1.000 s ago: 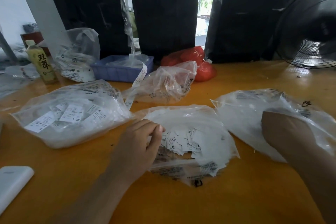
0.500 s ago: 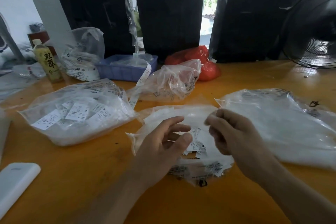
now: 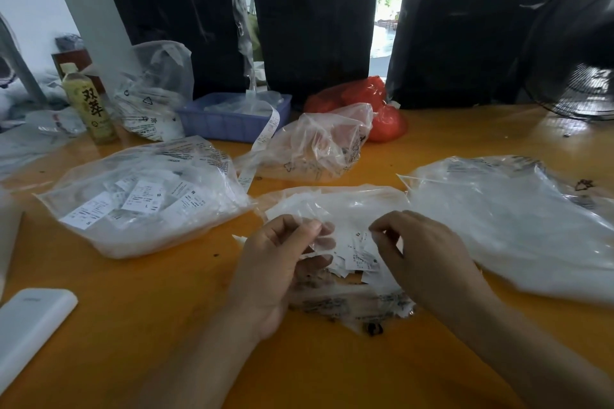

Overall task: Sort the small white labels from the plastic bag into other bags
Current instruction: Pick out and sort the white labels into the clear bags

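Both hands have closed in on the middle bag. Left hand pinches its plastic; right hand pinches the white labels on the desk

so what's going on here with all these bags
A person is sorting small white labels at an orange table. Both hands are at the middle bag: the left hand pinches its plastic edge, and the right hand, fingers curled, seems to be picking at the loose labels in its mouth. A fuller bag of labels lies to the left and a flatter bag to the right, neither being touched.
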The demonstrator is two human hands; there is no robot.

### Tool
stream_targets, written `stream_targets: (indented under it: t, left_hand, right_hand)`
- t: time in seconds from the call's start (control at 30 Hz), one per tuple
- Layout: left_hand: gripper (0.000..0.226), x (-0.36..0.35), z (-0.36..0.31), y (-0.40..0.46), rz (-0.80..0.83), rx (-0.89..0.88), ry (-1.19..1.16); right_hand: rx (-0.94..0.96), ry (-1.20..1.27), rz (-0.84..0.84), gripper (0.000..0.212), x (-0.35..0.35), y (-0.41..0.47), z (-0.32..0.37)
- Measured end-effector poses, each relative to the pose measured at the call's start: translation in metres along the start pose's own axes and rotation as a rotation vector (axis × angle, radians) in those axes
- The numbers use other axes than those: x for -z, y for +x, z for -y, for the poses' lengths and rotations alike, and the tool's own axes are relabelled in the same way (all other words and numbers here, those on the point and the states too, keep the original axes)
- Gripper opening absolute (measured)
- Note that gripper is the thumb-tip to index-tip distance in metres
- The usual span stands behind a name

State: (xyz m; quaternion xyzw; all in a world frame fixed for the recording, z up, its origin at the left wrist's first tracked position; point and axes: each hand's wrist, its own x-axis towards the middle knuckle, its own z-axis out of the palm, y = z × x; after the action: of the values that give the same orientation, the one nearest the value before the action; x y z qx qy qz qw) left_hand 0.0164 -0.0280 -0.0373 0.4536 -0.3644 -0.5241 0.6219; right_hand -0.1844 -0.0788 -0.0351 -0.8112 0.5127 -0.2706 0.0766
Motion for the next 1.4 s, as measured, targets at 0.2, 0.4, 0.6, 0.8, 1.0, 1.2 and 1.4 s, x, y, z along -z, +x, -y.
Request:
stream_targets:
  t: [0.2,0.4,0.6,0.8,1.0,1.2,1.4]
  left_hand:
    - [0.008,0.001,0.002,0.001,0.015,0.039,-0.003]
    - [0.006,0.001,0.001,0.001,-0.022,0.063,0.029]
    - [0.009,0.003,0.003,0.003,-0.02,0.055,-0.063]
    - [0.013,0.004,0.004,0.006,0.033,0.104,-0.103]
    - [0.018,0.004,0.005,0.005,0.04,0.11,-0.06]
    - [0.032,0.003,0.004,0.004,0.032,0.119,-0.083]
    - [0.021,0.004,0.006,0.006,0.003,0.118,-0.066]
  right_hand:
    - [0.05,-0.252,0.126,0.044,-0.01,0.001,0.001]
    - [0.114,-0.276,0.224,0.057,-0.015,0.002,0.006]
    - [0.184,-0.155,0.09,0.031,-0.014,0.002,0.008]
    - [-0.243,0.959,-0.059,0.029,0.004,0.003,0.001]
    - [-0.199,1.219,0.048,0.032,0.014,0.0,0.0]
    - [-0.108,0.711,-0.101,0.024,0.003,-0.003,0.003]
    - [-0.174,0.717,-0.154,0.017,0.006,-0.001,0.002]
